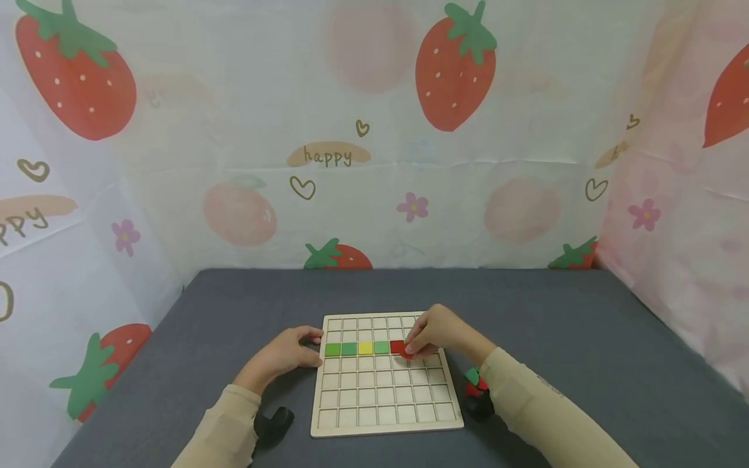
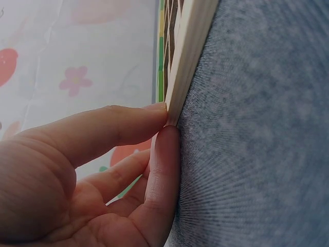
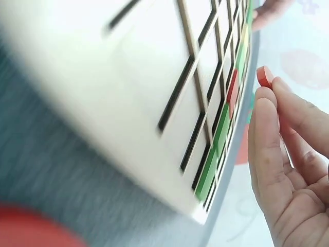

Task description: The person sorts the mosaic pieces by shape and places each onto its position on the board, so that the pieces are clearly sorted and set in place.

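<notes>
A pale wooden grid board lies on the dark cloth. One row bears square tiles in greens, a yellow tile and a red tile; two green tiles at its right end show in the right wrist view. My right hand pinches a small red piece between thumb and fingertips, over the board beside the red tile. At the board's left edge, my left hand touches the wood with thumb and fingertips, spaced apart along the edge.
Loose green and red pieces lie right of the board, partly hidden by the right sleeve. Dark wrist mounts sit at both cuffs. A strawberry-print curtain stands behind the table and along both sides.
</notes>
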{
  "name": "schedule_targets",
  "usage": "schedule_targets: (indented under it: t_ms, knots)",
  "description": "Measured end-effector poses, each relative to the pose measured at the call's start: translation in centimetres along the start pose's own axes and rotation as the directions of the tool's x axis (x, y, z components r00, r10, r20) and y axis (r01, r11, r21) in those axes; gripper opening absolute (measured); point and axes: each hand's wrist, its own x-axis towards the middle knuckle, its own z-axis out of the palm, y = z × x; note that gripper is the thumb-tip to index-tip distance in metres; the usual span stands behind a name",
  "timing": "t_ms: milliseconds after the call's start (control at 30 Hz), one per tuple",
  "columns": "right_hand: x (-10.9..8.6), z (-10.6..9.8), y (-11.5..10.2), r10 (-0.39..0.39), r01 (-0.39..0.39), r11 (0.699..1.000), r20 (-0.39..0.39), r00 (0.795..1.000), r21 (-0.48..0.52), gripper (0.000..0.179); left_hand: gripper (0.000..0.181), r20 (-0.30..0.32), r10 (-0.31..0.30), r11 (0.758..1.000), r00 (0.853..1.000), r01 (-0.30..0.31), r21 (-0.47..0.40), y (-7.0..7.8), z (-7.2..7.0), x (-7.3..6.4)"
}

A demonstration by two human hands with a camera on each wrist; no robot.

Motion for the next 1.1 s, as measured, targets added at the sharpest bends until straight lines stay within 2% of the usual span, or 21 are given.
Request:
schedule_targets:
  t_ms: [167, 333, 567, 833, 1100]
  knots:
    - [0.5, 1.0, -0.8, 0.004, -0.004, 1.0, -0.008, 1.0, -0.006, 0.007, 0.06, 0.002, 0.001, 1.0, 1.0, -0.001, -0.004, -0.1, 0.1, 0.0]
    - [1.0, 2.1, -1.8, 0.009, -0.01, 0.999, 0.015, 1.0, 0.038, 0.006, 0.061, 0.005, 0.008, 1.0, 1.0, -0.008, -0.008, -0.2, 0.1, -0.2]
    - [1.7, 3.8, -3.0, -0.005, 0.004, 0.999, 0.039, 0.999, 0.033, 0.007, 0.061, 0.007, 0.013, 1.0, 1.0, -0.013, -0.018, -0.1, 0.0, 0.0]
    - [2.1, 5.3, -3.8, -0.024, 0.02, 0.997, 0.053, 0.998, 0.068, 0.008, 0.06, 0.008, 0.005, 1.0, 1.0, -0.005, -0.016, -0.3, 0.0, 0.1]
    - [2.5, 6.7, -4.3, -0.038, 0.026, 0.989, 0.08, 0.996, 0.144, 0.007, 0.06, 0.014, 0.02, 1.0, 1.0, -0.02, -0.012, -0.1, -0.1, 0.0]
